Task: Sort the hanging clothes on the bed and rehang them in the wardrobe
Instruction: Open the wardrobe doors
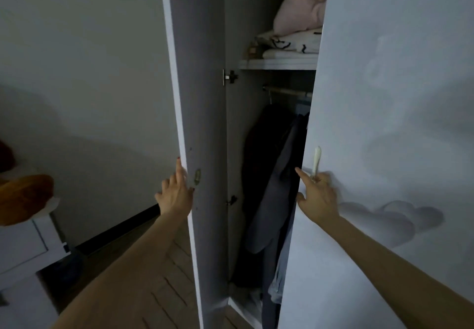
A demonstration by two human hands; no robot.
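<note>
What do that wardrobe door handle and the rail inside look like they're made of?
The door handle looks like glazed ceramic or cream plastic: pale, smooth, slightly glossy. The rail looks like light wood, going by its matte tan colour, though the dim light leaves that open.

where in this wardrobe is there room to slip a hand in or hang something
The clearest gap is between the left door and the dark coat, along the inner side wall. A short stretch of the rail shows bare above that coat. The shelf is piled with bedding. Past the right door clothes hang packed.
</note>
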